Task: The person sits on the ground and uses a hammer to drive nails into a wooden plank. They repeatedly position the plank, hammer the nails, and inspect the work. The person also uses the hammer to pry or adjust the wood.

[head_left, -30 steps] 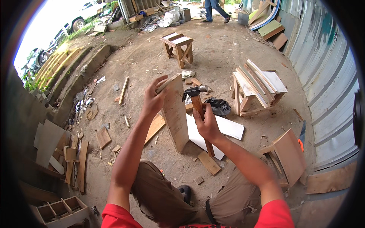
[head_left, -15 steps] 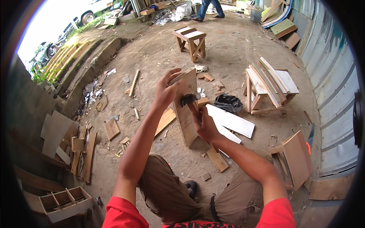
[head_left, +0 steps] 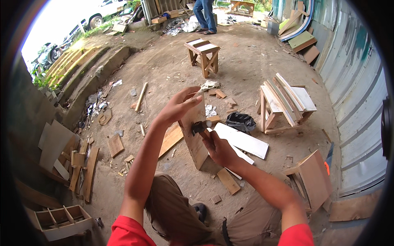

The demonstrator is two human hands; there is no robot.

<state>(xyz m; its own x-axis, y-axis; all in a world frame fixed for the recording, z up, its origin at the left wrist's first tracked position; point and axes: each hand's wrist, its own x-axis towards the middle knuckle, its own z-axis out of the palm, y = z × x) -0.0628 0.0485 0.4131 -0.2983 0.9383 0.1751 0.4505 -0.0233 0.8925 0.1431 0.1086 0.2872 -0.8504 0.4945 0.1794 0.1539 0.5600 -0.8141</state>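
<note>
Head view, left hand: the left hand (head_left: 179, 107) is closing its fingers over the top edge of an upright wooden board (head_left: 195, 137), steadying it.
Head view, right hand: the right hand (head_left: 221, 149) is wrapping fully around a hammer (head_left: 202, 128), whose head is touching the board's right face.
Board: it is standing on the dirt ground (head_left: 172, 78), centre, just beyond the person's knees.
Nearby: a white plank (head_left: 242, 140) is lying right of it; a wooden stool (head_left: 204, 55) is standing far off.
</note>
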